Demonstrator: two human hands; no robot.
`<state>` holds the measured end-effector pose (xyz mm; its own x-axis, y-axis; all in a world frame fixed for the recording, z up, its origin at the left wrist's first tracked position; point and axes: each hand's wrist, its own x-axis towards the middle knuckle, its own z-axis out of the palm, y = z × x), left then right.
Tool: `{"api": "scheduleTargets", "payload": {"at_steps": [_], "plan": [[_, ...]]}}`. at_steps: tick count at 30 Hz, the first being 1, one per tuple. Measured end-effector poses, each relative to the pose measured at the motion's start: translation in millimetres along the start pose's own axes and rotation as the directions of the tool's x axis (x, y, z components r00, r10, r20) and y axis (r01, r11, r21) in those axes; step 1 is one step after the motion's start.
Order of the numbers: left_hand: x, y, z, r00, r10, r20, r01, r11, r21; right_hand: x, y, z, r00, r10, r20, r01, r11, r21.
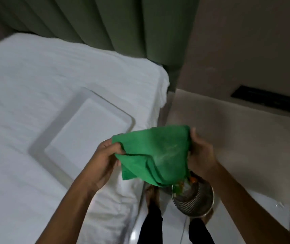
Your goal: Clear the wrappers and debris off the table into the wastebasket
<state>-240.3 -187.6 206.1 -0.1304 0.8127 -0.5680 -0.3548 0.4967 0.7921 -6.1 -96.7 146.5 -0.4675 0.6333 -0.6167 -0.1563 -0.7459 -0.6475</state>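
Observation:
A green cloth [155,155] hangs folded between both hands, its lower corner drooping over the wastebasket. My left hand [105,159] pinches the cloth's left edge; my right hand [200,154] grips its right edge. The wastebasket [193,203] is a round perforated metal bin on the floor below the cloth. Orange and white bits of debris [184,184] show inside it, just under the cloth's tip. A white rectangular tray [40,147] lies bare on the white-covered surface to the left.
White bedding [35,85] covers the surface at left, with a green curtain [105,23] behind it. A beige wall [246,50] and a dark floor vent [267,101] are at right. My feet and dark trousers [153,217] stand beside the bin.

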Motion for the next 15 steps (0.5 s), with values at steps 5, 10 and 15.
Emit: {"api": "scheduleTargets", "payload": {"at_steps": [5, 10, 15], "plan": [[-27.4, 23.3, -86.6, 0.953, 0.021, -0.303, -0.056, 0.993, -0.108, 61.8, -44.1, 107.4, 0.978, 0.093, 0.186, -0.054, 0.978, -0.203], [-31.7, -6.5, -116.6, 0.909, 0.03, -0.416, 0.01, 0.996, 0.093, 90.7, -37.0, 159.0, 0.994, -0.109, 0.01, 0.089, 0.747, -0.659], [-26.2, -12.0, -94.6, 0.786, 0.458, -0.414, 0.069, 0.601, 0.796, 34.8, -45.6, 133.8, 0.912, -0.389, -0.128, 0.151, 0.61, -0.778]]}}
